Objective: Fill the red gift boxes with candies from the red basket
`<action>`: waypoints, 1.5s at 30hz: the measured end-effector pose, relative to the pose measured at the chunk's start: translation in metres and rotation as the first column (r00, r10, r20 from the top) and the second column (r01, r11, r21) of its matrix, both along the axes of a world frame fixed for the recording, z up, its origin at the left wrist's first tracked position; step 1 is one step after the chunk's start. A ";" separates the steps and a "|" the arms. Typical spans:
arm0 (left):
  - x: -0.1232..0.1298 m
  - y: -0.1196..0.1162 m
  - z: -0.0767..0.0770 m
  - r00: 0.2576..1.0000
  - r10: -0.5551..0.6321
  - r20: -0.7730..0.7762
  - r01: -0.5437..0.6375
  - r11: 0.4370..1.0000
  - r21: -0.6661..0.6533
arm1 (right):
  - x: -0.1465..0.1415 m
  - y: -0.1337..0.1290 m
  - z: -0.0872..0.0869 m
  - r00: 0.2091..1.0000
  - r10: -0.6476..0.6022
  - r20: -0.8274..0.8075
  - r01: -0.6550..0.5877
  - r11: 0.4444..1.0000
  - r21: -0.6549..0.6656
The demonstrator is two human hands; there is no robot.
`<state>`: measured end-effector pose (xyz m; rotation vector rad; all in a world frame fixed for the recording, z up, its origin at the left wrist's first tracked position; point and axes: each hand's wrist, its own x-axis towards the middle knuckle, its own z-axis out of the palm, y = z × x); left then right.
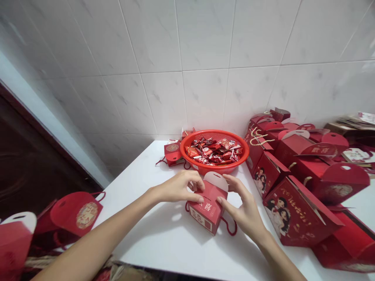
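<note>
Small red box (206, 208) sits on the white worktop (152, 238), in front of the red basket (216, 168) and closer to the near edge. Printed label faces the near side; rounded flap stands up at the back of the lid. Dark red cord loop (233, 233) lies out from its right side onto the white surface.

Left hand (187, 186): in from the left, fingers curled fairly narrow, thumb and fingertips on the lid. Right hand (245, 208): spread wider, thumb on the lid's right side, fingers up by the raised flap. Box held between both.

Open room: widest stretch of white lies left of the box, under and beyond the left forearm (117, 218), out to the slanting left edge. Another strip runs from box to near edge. Right side tighter: right hand fills much of the gap to the row of larger red boxes (299, 214).

Back: basket of wrapped sweets (215, 150) close to the tiled wall (205, 101), a little red carton (172, 152) just left of it. More red boxes (70, 214) at lower left, by the left edge.
</note>
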<state>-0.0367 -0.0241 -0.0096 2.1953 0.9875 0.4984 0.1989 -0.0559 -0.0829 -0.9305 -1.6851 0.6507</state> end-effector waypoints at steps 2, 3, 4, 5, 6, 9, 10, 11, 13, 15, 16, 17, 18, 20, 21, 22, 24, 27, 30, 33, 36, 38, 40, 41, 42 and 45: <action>0.000 0.001 -0.001 0.999 0.031 -0.030 -0.029 0.999 0.045 | 0.000 -0.003 0.001 0.999 0.045 -0.029 -0.045 0.999 0.017; 0.000 0.002 -0.001 0.998 0.050 -0.039 -0.048 0.998 0.052 | 0.000 -0.005 0.001 0.997 0.075 -0.021 -0.075 0.997 0.018; 0.000 0.002 -0.002 0.997 0.069 -0.044 -0.067 0.997 0.048 | 0.000 -0.006 0.002 0.995 0.101 -0.002 -0.101 0.995 0.019; 0.000 0.003 -0.003 0.996 0.081 -0.045 -0.080 0.996 0.035 | 0.000 -0.008 0.002 0.992 0.122 0.023 -0.122 0.992 0.021; -0.001 0.004 -0.004 0.996 0.082 -0.038 -0.082 0.997 0.015 | 0.000 -0.009 0.003 0.989 0.137 0.048 -0.138 0.990 0.026; -0.002 0.006 -0.007 1.000 0.005 0.011 -0.004 0.999 -0.044 | 0.000 -0.011 0.003 0.984 0.159 0.077 -0.163 0.986 0.042; -0.003 0.007 -0.009 0.999 -0.034 0.024 0.035 0.998 -0.057 | 0.000 -0.012 0.003 0.984 0.159 0.076 -0.162 0.986 0.045; -0.003 0.008 -0.010 0.997 -0.064 0.031 0.066 0.995 -0.070 | 0.000 -0.013 0.002 0.986 0.151 0.076 -0.155 0.987 0.050; -0.003 0.009 -0.013 0.996 -0.081 0.034 0.084 0.990 -0.112 | -0.001 -0.018 -0.001 0.993 0.089 0.075 -0.094 0.993 0.067; -0.002 0.010 -0.017 0.997 -0.054 0.052 0.061 0.984 -0.166 | -0.002 -0.026 -0.005 0.996 -0.021 0.083 0.013 0.996 0.087; 0.000 0.010 -0.019 0.998 -0.033 0.059 0.043 0.983 -0.179 | -0.003 -0.031 -0.008 0.992 -0.080 0.095 0.071 0.993 0.094; 0.002 0.009 -0.020 0.998 -0.012 0.059 0.022 0.983 -0.180 | -0.005 -0.037 -0.011 0.984 -0.136 0.113 0.125 0.987 0.099; 0.004 0.008 -0.021 0.999 0.007 0.052 0.003 0.984 -0.177 | -0.007 -0.044 -0.014 0.973 -0.188 0.134 0.175 0.979 0.102; 0.010 0.005 -0.021 0.999 0.048 0.023 -0.044 0.984 -0.172 | -0.014 -0.057 -0.018 0.944 -0.278 0.179 0.262 0.959 0.107; 0.013 0.003 -0.020 0.997 0.072 0.005 -0.071 0.984 -0.161 | -0.018 -0.063 -0.020 0.928 -0.315 0.201 0.298 0.948 0.109; 0.016 0.001 -0.019 0.995 0.096 -0.012 -0.097 0.985 -0.139 | -0.023 -0.068 -0.021 0.912 -0.345 0.223 0.328 0.938 0.111; 0.023 -0.003 -0.016 0.988 0.143 -0.055 -0.147 0.986 -0.073 | -0.031 -0.075 -0.021 0.883 -0.387 0.265 0.369 0.922 0.117; 0.029 -0.008 -0.013 0.974 0.175 -0.144 -0.177 0.984 -0.001 | -0.040 -0.079 -0.020 0.860 -0.403 0.315 0.385 0.915 0.119; 0.031 -0.011 -0.011 0.972 0.141 -0.187 -0.132 0.989 0.059 | -0.044 -0.079 -0.022 0.849 -0.403 0.343 0.382 0.915 0.131; 0.029 -0.012 -0.011 0.987 0.044 -0.153 -0.038 0.998 0.040 | -0.040 -0.075 -0.028 0.834 -0.409 0.369 0.381 0.912 0.151; 0.026 -0.011 -0.012 0.997 -0.059 -0.048 0.056 0.996 -0.070 | -0.030 -0.072 -0.028 0.840 -0.399 0.369 0.366 0.917 0.157; 0.024 -0.010 -0.014 0.993 -0.099 0.065 0.108 0.983 -0.146 | -0.021 -0.073 -0.018 0.857 -0.384 0.343 0.347 0.923 0.165; 0.022 -0.007 -0.016 0.980 -0.091 0.177 0.125 0.973 -0.194 | -0.008 -0.081 0.000 0.879 -0.364 0.308 0.315 0.929 0.196; 0.022 -0.006 -0.016 0.973 -0.070 0.220 0.117 0.972 -0.206 | 0.000 -0.086 0.012 0.889 -0.355 0.290 0.298 0.928 0.224; 0.021 -0.004 -0.017 0.967 -0.046 0.249 0.101 0.972 -0.211 | 0.010 -0.093 0.024 0.895 -0.358 0.267 0.291 0.921 0.260; 0.020 -0.002 -0.017 0.964 0.020 0.264 0.039 0.976 -0.216 | 0.057 -0.109 0.059 0.870 -0.465 0.166 0.388 0.851 0.353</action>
